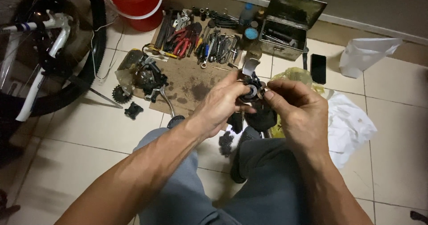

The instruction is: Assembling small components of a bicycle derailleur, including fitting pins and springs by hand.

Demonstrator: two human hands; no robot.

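Black bike part (252, 90) — both hands pinching; axis unclear

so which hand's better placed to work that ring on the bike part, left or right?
Probably right. The left hand wraps the dark bike part and steadies it, while the right hand has its fingertips pinched at the small metal ring, so it looks free for fine work.

Dim rm: pale tile floor (89, 131), grey wall (379, 2).
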